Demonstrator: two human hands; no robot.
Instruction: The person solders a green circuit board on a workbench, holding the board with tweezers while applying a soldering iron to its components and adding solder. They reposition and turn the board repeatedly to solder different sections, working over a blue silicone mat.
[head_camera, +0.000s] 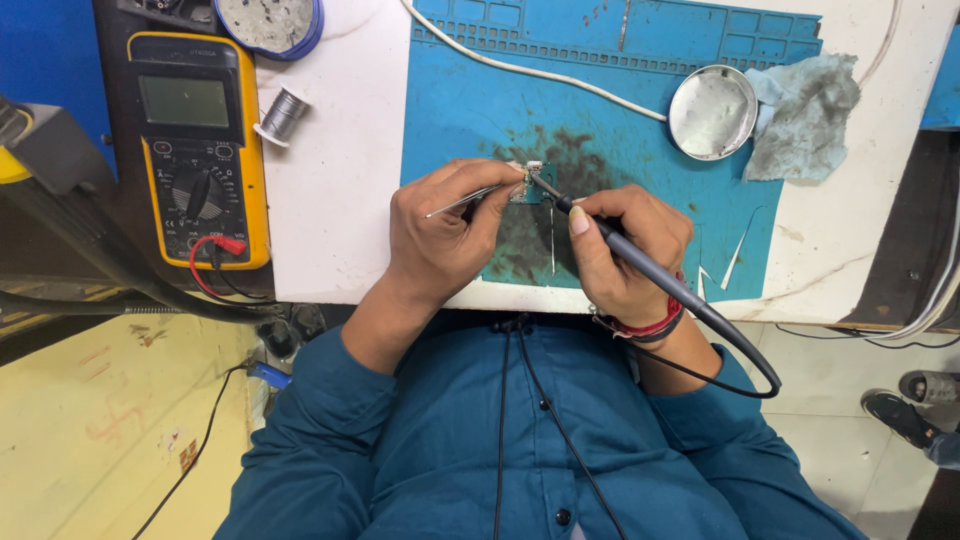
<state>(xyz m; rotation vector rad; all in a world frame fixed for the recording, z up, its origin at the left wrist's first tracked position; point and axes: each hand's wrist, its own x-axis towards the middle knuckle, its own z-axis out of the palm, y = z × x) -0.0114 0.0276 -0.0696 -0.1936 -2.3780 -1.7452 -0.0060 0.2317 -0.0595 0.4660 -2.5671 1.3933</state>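
Blue mat (640, 130) under my work, stained dark in the middle, lying on the white table (330, 190). My left hand (440, 235) is closed around thin tweezers (460, 203), thumb and forefinger pinched on them, with their tips at a small board (527, 187) that sits on the mat just above my knuckles. My right hand (625, 250) is shut in a pen grip on a dark soldering iron (640, 268); its tip touches the top edge of the board beside the tweezers, and its cord loops down past my wrist, which wears a red band (652, 326).

Right of my hands, near the mat's upper right corner, stands a round metal dish (712, 112), with a crumpled grey-blue cloth (805, 115) touching it on the right. A white cable (540, 72) runs across the mat's upper part to the dish. Far left, well apart from my hands, a yellow multimeter (198, 150) lies flat: a rectangle with a grey screen on top, a round dial below it and a red plug at the bottom. Just right of it lies a small spool of solder (283, 116), and above that a round tin (268, 22), partly cut off by the frame. I can't make out the meter's small markings.
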